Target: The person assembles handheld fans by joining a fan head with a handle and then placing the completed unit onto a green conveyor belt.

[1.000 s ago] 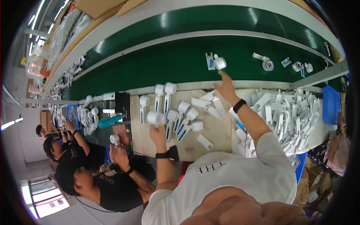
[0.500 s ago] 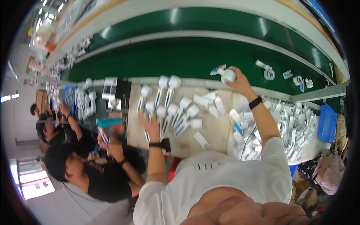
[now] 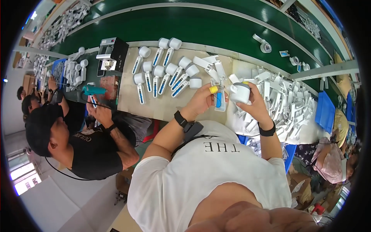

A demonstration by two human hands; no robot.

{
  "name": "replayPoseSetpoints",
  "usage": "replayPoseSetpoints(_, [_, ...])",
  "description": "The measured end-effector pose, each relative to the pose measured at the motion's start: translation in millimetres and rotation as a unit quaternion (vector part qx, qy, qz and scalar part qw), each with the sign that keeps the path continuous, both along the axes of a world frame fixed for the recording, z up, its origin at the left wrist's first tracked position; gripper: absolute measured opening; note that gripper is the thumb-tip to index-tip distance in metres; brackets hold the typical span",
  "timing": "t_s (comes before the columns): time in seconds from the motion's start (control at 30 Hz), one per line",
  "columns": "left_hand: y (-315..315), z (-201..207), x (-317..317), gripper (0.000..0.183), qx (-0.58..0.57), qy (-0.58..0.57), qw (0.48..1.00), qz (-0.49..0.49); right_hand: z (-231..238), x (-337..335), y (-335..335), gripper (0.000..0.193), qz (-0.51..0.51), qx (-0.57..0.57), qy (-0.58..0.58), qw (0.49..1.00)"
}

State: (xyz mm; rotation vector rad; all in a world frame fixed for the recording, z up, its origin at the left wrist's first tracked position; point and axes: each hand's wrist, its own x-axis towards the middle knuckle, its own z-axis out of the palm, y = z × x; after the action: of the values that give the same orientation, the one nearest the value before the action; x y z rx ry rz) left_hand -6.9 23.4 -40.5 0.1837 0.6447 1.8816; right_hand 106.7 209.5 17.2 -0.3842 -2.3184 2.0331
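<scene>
In front of my chest, my left hand [image 3: 203,101] pinches a slim white handle shell [image 3: 220,107] with a blue piece inside it. A yellow cover sits on one fingertip. My right hand [image 3: 256,103] is wrapped around a white, rounded cup-shaped head [image 3: 241,92], just right of the handle shell. Whether wires join the two parts is too small to tell. To the left, several white round-headed devices [image 3: 155,82] with blue strips in their handles lie on the beige work mat [image 3: 133,111]. Loose white handle shells [image 3: 219,69] lie just beyond my hands.
A big pile of white shells [image 3: 286,100] covers the bench to my right, beside a blue bin [image 3: 325,112]. Beyond the mat runs a green conveyor belt [image 3: 208,29] with a few parts. At left, a co-worker [image 3: 83,143] works near a teal power tool [image 3: 93,90] and a black-and-silver machine [image 3: 113,56].
My right hand has come back from over the green belt with the white head. My left hand has left the laid-out devices and now grips a handle shell. The view has shifted.
</scene>
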Motion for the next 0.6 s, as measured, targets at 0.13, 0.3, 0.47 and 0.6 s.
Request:
replayPoseSetpoints(0.13, [-6.6, 6.7, 13.1, 0.027, -0.051, 0.085, 0.995, 0.003, 17.4, 17.0, 1.0, 0.060, 0.028, 0.247, 0.117, 0.962])
replayPoseSetpoints(0.3, [-4.3, 44.0, 25.3, 0.021, -0.054, 0.180, 0.982, -0.027, 40.3, 23.3, 16.8, 0.045, 0.087, 0.495, 0.284, 0.816])
replayPoseSetpoints(0.47, [-10.1, 54.0, 33.8, 0.018, -0.088, 0.241, 0.965, -0.052, 53.3, 25.3, 7.9, 0.038, 0.077, 0.520, 0.286, 0.801])
replayPoseSetpoints(0.6, [-15.1, 60.7, 44.9, 0.020, -0.195, 0.375, 0.906, -0.016, 55.1, 29.5, 0.1, 0.040, 0.089, 0.533, 0.277, 0.795])
